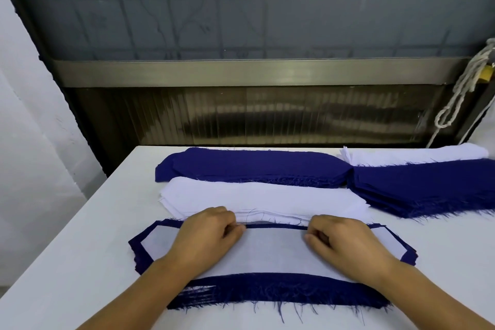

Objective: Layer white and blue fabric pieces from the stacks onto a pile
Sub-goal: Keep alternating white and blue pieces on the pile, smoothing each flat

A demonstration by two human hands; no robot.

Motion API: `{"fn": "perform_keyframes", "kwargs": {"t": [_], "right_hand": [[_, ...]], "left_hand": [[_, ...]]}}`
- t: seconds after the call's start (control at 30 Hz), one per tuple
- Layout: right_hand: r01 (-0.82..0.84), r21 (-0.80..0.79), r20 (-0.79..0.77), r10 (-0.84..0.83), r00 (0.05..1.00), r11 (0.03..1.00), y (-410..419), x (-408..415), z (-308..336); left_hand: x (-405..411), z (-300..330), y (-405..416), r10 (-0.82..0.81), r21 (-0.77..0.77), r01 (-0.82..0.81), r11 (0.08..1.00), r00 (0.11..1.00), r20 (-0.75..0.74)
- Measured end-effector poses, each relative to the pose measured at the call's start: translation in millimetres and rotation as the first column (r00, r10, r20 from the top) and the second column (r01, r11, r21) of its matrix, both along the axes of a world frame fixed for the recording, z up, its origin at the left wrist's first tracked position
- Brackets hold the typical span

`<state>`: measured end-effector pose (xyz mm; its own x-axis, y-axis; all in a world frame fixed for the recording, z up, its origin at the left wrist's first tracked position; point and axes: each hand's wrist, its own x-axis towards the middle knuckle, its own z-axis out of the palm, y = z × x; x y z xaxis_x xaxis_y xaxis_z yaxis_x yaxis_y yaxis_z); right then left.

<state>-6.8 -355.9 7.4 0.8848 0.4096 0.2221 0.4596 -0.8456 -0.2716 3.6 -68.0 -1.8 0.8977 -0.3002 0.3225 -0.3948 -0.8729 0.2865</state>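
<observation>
A white piece (270, 252) lies flat on top of the pile (267, 292) of blue pieces nearest the person — frayed blue edges show all round it. Just behind lies the white stack (257, 195), then a blue stack (254, 166); at right sit another blue stack (428, 187) and, seemingly, more white pieces (417, 154) behind it.

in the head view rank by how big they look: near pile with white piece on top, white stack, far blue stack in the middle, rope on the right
1. near pile, though it lies closest to the camera
2. far blue stack and white stack: too alike to rank
3. rope
</observation>
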Motion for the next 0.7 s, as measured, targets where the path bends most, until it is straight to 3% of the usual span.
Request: {"fn": "perform_keyframes", "kwargs": {"t": [0.13, 0.33, 0.43, 0.53, 0.6, 0.7], "right_hand": [[0.135, -0.058, 0.025, -0.133, 0.991, 0.989, -30.3, -0.4, -4.4], [0.285, -0.247, 0.045, -0.283, 0.958, 0.926, -43.3, 18.1, 8.8], [0.247, -0.126, 0.044, -0.244, 0.969, 0.961, -25.6, 36.7, 19.0], [0.122, 0.001, -0.073, -0.122, 0.99, 0.993, -8.4, 52.0, 15.5], [0.088, 0.049, -0.145, -0.08, 0.986, 0.995, -5.9, 57.0, 5.9], [0.084, 0.123, -0.129, -0.069, 0.989, 0.989, -9.3, 58.2, -9.9]], "left_hand": [[0.7, -9.7, 27.1, 0.094, 0.021, -0.096, 0.995, 0.994, 0.06], [16.9, -1.6, 45.2, 0.229, 0.182, -0.243, 0.953, 0.969, 0.094], [35.6, 10.5, 28.4, 0.135, 0.127, -0.148, 0.981, 0.985, 0.103], [54.2, 7.1, 13.8, 0.038, 0.079, -0.038, 0.996, 0.999, 0.001], [60.4, -1.3, 11.4, 0.018, 0.039, -0.015, 0.999, 0.997, -0.08], [61.9, -13.4, 13.4, 0.027, -0.021, -0.03, 0.999, 0.989, -0.143]]}}
